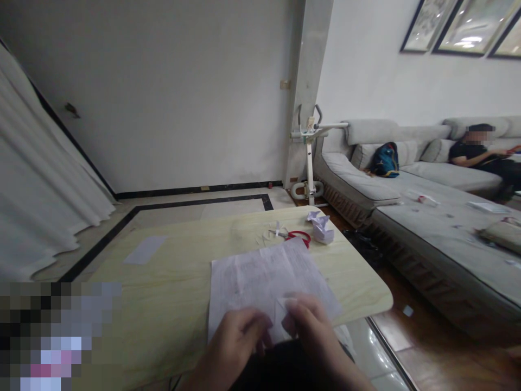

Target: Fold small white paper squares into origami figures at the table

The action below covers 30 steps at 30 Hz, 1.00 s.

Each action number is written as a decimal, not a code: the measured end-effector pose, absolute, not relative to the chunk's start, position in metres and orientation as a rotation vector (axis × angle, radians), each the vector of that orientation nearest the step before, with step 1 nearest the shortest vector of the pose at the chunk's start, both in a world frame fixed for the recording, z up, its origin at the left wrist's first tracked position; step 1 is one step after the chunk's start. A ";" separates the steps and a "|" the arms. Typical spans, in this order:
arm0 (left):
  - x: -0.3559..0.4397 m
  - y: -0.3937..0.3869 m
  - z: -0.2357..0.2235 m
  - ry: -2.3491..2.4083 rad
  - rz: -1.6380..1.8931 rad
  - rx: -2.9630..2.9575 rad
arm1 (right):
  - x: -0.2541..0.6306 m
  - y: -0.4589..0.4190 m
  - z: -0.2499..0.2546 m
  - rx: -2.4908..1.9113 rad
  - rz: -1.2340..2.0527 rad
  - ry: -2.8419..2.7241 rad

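Paper is the matter in hand: a small white piece [284,306] shows at the fingertips of the right hand [299,316], above a large creased sheet [254,277] in the lower middle of the frame. The step looks like close fingertip work on that small piece. The right grip appears pinched on it, thumb against fingers; the left hand [240,331] curls just beside, its fingers bent inward, and whether its grip is clamped on anything cannot be told – blur hides the tips.

The large sheet lies on the tabletop [171,309], with red-handled scissors [299,233] just beyond its far edge, near thin scraps [262,239] and crumpled paper [323,233] right of centre. Another paper [145,250] lies apart, left of centre. The next move probably calls for light, steady pressure from both hands – thin paper creases easily.
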<state>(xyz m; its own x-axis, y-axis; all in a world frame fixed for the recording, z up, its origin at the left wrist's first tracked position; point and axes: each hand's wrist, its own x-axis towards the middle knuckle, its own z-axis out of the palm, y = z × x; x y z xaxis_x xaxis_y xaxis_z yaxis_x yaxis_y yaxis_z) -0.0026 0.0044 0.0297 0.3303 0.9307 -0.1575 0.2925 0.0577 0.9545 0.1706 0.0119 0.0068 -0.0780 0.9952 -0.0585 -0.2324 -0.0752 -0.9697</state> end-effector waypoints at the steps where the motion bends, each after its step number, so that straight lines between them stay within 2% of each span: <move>1: -0.003 0.003 0.030 1.178 0.744 1.442 | 0.170 0.012 0.008 -1.061 1.395 -1.071; 5: -0.001 -0.002 0.027 1.197 0.870 1.349 | 0.168 0.015 0.012 -1.102 1.377 -1.206; 15: 0.003 0.001 0.032 1.148 0.867 1.450 | 0.165 0.016 0.011 -1.100 1.349 -1.332; 25: 0.005 0.001 0.024 1.243 0.881 1.434 | 0.165 0.015 -0.003 -1.252 1.358 -1.055; 30: 0.007 0.007 0.015 1.257 0.964 1.211 | 0.166 0.016 -0.003 -1.244 1.343 -1.139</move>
<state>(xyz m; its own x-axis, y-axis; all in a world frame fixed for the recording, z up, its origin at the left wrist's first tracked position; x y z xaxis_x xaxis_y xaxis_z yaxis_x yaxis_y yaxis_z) 0.0067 0.0067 0.0155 0.1092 0.9810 -0.1603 0.0994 0.1496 0.9837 0.1659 0.0162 -0.0026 -0.0357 0.9924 -0.1174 -0.0464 -0.1190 -0.9918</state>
